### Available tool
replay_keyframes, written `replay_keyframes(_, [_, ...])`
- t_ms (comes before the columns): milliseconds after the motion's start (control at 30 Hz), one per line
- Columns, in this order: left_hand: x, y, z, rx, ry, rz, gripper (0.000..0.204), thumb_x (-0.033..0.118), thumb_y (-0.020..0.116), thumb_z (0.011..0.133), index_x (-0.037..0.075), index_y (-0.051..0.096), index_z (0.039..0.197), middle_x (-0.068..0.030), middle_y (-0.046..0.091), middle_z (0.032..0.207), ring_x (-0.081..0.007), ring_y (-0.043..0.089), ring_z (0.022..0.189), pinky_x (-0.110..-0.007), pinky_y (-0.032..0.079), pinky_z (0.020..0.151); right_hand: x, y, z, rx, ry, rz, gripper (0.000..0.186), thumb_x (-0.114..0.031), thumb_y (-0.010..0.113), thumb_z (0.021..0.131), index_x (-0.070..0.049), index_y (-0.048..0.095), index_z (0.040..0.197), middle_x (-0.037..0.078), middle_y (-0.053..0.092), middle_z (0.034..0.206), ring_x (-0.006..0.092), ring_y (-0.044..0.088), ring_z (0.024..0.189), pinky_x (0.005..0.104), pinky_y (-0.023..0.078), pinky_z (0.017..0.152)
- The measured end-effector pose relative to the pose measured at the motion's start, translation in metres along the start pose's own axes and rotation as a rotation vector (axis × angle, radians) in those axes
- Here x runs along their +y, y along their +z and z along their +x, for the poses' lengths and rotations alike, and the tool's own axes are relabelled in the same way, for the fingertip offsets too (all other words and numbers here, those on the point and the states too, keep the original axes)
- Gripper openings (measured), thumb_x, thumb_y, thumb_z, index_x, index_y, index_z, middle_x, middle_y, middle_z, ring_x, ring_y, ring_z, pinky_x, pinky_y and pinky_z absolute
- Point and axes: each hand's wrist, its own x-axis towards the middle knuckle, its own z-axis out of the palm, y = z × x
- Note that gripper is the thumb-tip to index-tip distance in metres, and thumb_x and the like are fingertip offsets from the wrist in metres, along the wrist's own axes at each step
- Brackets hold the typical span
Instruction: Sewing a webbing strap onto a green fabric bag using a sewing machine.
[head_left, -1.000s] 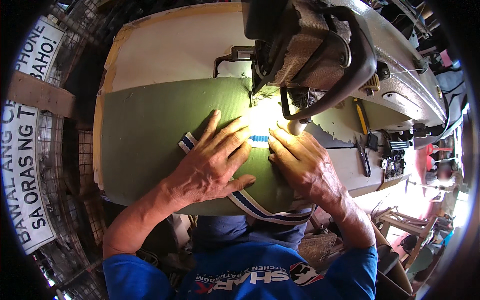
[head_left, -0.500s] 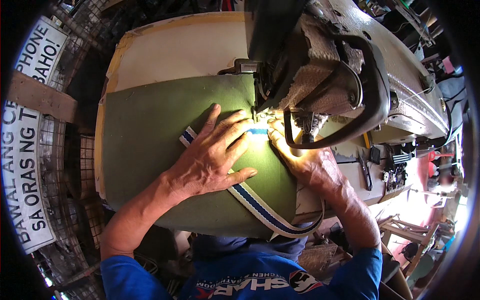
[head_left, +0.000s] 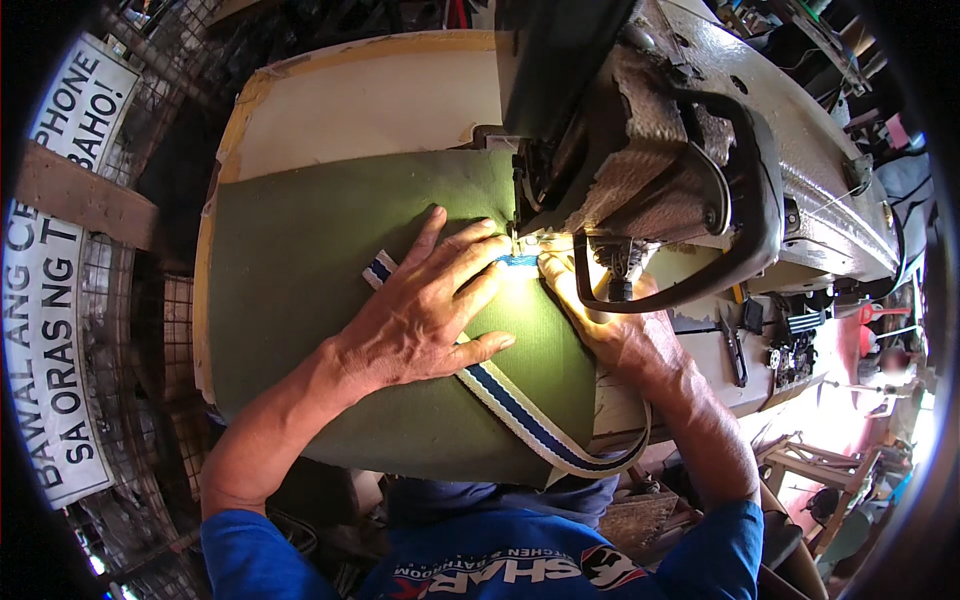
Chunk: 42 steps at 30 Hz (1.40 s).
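Note:
A green fabric panel [head_left: 290, 300] lies spread under the sewing machine head [head_left: 640, 130]. Across it runs a woven strap [head_left: 520, 410], cream with a blue stripe, looping past the panel's lower right edge. My left hand [head_left: 430, 300] rests on panel and strap with its fingers spread; a short strap end shows beyond its knuckles. Close to the lit presser foot [head_left: 518, 243], my right hand [head_left: 620, 335] has its fingertips pressed together at the strap, which passes between both hands under the foot. The machine hides some of the right fingers.
A curved black bar [head_left: 765, 200] arches over my right hand. Small scissors or snips [head_left: 735, 350] and dark metal parts [head_left: 795, 350] lie to the right on the worktable. Wire mesh [head_left: 150, 330] and signs with lettering [head_left: 55, 350] stand at the left.
The view has shifted slightly. Both hands keep almost the same places on the panel and strap; the strap beside the foot has hardly moved.

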Motion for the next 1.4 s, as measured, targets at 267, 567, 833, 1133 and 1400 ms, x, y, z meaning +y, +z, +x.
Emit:
replay_keyframes(267, [-0.001,-0.003,0.001,-0.015,0.042,0.014,0.059,0.036,0.075,0.083,-0.006,0.059,0.121,-0.0211,0.054,0.131,-0.0334,0.046,0.133,-0.062,0.031,0.113,0.001,0.002,-0.001,0.044,0.004,0.012,0.016,-0.014,0.062,0.071,-0.010,0.067,0.087,0.009,0.063,0.079,0.0278,0.065,0.076,0.0418,0.053,0.068])
replay_keyframes(567, [0.000,-0.002,0.001,0.014,0.031,-0.001,0.058,0.032,0.076,0.081,-0.007,0.058,0.121,-0.0208,0.051,0.131,-0.0340,0.046,0.132,-0.061,0.030,0.114,-0.001,0.003,0.000,0.133,0.012,0.044,0.018,-0.014,0.061,0.073,-0.010,0.067,0.089,0.009,0.062,0.083,0.0292,0.064,0.082,0.0417,0.053,0.074])
replay_keyframes(833, [-0.004,-0.002,0.003,-0.010,0.048,-0.003,0.056,0.030,0.074,0.083,-0.006,0.058,0.121,-0.0202,0.056,0.126,-0.0329,0.052,0.126,-0.052,0.032,0.116,-0.003,-0.007,0.005,0.134,-0.006,-0.002,0.016,-0.015,0.062,0.072,-0.006,0.065,0.084,0.011,0.062,0.082,0.0309,0.064,0.081,0.0426,0.055,0.072])
replay_keyframes(1133, [-0.004,-0.002,0.002,-0.030,0.031,0.015,0.056,0.031,0.073,0.084,-0.006,0.057,0.124,-0.0219,0.057,0.128,-0.0339,0.052,0.127,-0.051,0.032,0.116,0.002,-0.001,0.007,0.028,-0.023,-0.030,0.016,-0.015,0.062,0.069,-0.005,0.063,0.081,0.013,0.061,0.081,0.0324,0.064,0.080,0.0437,0.054,0.068])
replay_keyframes(1400, [-0.005,0.000,0.004,-0.004,0.039,0.019,0.053,0.031,0.073,0.084,-0.006,0.060,0.120,-0.0205,0.058,0.127,-0.0327,0.053,0.126,-0.050,0.032,0.117,0.004,0.003,0.006,0.038,-0.025,-0.037,0.016,-0.015,0.062,0.070,-0.005,0.063,0.082,0.012,0.062,0.080,0.0326,0.063,0.079,0.0446,0.053,0.070])
